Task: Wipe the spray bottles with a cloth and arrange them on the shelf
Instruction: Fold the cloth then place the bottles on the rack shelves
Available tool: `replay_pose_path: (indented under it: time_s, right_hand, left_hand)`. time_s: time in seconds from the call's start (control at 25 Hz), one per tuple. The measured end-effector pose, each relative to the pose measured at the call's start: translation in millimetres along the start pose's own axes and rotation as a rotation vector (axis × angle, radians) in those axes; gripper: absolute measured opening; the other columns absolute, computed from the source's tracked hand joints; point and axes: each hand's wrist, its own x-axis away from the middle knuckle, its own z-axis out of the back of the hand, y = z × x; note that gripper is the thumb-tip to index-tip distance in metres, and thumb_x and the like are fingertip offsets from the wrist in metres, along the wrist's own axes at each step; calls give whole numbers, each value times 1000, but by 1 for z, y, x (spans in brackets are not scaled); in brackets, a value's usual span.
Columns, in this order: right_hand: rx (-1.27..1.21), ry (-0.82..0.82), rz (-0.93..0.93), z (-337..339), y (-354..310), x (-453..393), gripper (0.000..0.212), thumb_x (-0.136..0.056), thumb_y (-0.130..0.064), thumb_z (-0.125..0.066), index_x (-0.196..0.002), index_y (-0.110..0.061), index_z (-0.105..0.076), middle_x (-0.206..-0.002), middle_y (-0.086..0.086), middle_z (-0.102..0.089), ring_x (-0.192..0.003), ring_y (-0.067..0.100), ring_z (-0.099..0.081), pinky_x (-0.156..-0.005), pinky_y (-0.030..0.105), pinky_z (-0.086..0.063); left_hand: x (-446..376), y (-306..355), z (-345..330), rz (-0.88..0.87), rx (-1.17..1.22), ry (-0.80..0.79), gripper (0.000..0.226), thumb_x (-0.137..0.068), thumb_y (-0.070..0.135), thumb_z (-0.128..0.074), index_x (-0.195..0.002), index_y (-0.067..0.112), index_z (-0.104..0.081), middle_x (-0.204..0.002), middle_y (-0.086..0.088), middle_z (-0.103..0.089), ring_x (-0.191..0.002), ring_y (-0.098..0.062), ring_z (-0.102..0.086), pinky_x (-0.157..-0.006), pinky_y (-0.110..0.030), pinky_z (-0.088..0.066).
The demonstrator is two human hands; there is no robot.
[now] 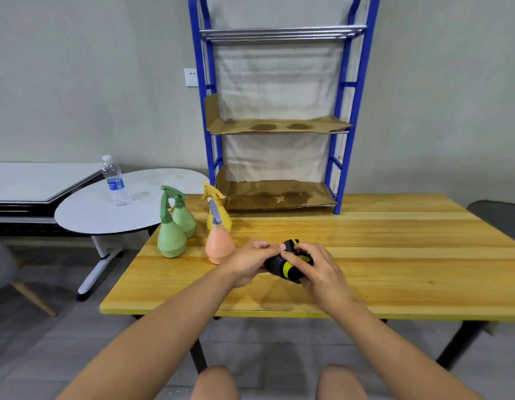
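While both hands meet over the wooden counter (366, 235), a dark cloth is bunched between them.

Left hand: the left hand (250, 262) curls round the cloth (288, 262) from the left, thumb and forefinger pinching its upper edge.

Right hand: the right hand (319, 268) grips the same cloth from the right, fingers wrapped over its top.

Cloth: black with yellow-green stripes, crumpled into a wad — held just above the counter, near its front-middle.

Bottles: four spray bottles stand upright in a cluster at the counter's left end, just left of the hands. Nearest is the peach bottle (218, 243) with a grey nozzle; the yellow bottle (218, 212) stands right behind it. A green bottle (171, 235) stands at the front left, a second green bottle (184, 217) touching or nearly touching it behind.

Shelf: a blue-framed shelf (348, 111) stands on the counter's far edge against the wall — its lower two levels lined with stained cardboard (279, 127), none of the bottles on it.

Beyond: a round white side table (89, 215) to the left carries a clear water bottle (113, 180).

Foreground: the person's bare knees show at the bottom edge.
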Motion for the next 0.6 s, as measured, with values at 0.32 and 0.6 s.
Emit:
replay_pose_path:
  time_s: [0.32, 0.6]
  right_hand:
    - [10, -210, -417, 68, 50, 26, 90, -68, -14, -79, -147, -32, -42, -143, 0, -46, -130, 25, -46, -104, 43, -44]
    - [-620, -209, -791, 109, 77, 25, 116, -80, -16, -73, -151, -48, 12, -155, -6, -34, -144, 7, -32, -104, 24, -41]
  left_hand:
    - [-46, 20, -94, -65, -85, 110, 9, -96, 8, -61, -92, 15, -63, -89, -10, -69, -83, -24, -62, -74, -35, -53]
    - [-71, 40, -151, -199, 128, 178, 23, -99, -1, -53, -113, 15, -63, -102, -7, -73, -88, -18, -69, -73, -29, -56]
